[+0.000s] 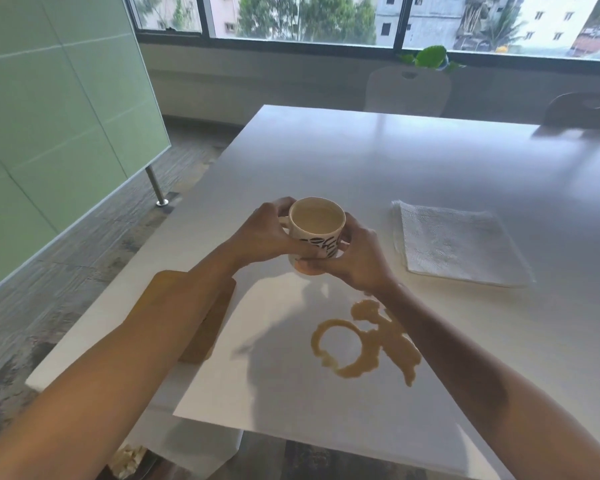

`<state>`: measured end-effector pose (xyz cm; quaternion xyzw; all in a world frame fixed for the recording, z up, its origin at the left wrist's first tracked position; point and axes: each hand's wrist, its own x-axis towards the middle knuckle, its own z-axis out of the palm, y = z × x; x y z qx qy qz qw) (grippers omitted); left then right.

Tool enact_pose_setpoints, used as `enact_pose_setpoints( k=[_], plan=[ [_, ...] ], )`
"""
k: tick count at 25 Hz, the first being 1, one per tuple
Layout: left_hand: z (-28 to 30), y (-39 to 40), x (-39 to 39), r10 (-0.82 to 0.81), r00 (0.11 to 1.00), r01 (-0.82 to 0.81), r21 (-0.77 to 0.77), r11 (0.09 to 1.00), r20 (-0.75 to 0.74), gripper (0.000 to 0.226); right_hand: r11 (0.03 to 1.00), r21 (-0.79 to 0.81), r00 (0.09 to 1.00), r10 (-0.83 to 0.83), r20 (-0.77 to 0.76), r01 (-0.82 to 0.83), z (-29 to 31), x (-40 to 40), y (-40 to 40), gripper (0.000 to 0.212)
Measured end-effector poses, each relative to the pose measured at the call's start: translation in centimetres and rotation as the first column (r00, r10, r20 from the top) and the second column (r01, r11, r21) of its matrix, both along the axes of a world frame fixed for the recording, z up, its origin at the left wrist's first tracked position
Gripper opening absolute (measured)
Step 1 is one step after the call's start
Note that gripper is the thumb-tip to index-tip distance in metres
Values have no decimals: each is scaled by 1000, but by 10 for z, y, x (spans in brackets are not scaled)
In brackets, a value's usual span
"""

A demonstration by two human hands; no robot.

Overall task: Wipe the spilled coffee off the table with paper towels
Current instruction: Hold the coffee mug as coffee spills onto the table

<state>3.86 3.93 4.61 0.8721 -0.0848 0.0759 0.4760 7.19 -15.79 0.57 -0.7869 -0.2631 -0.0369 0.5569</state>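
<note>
You're clearing the way: your left hand (260, 233) and right hand (352, 258) are both wrapped around the mug (316, 230), held above the desk (361, 161). The spill (364, 341) lies at 6 o'clock from the mug, its ring marking where a mug likely stood. Set the mug down away from it, then reach for the towels (454, 244) at 3 o'clock.

A single head-worn wide-angle view looks forward and steeply down from the near edge of the worktop (430, 174). Both forearms enter from the bottom corners; the hands sit near frame centre, at close range. The view faces a window (302, 19) along the top edge. A floor strip and green panel (49, 116) fill the left side.
</note>
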Motion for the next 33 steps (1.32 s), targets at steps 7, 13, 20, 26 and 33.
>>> enact_pose_setpoints(
  k=[7,13,20,26,33],
  plan=[
    [-13,23,21,57,997,-60,-58,996,-57,72,999,-34,999,18,-45,-19,-8,29,28,85],
    [-24,33,27,79,993,-87,-86,992,-90,71,998,-39,996,40,-82,-44,-20,41,39,85],
    [-34,33,30,93,991,-100,-76,992,-98,73,997,-61,993,41,-112,-48,-25,43,38,87],
    [-35,30,29,92,992,-98,-61,993,-92,72,995,-76,990,55,-127,-65,-28,43,35,86],
    [-36,29,27,106,991,-109,-43,993,-80,72,993,-92,989,59,-133,-72,-30,42,34,88]
  ],
)
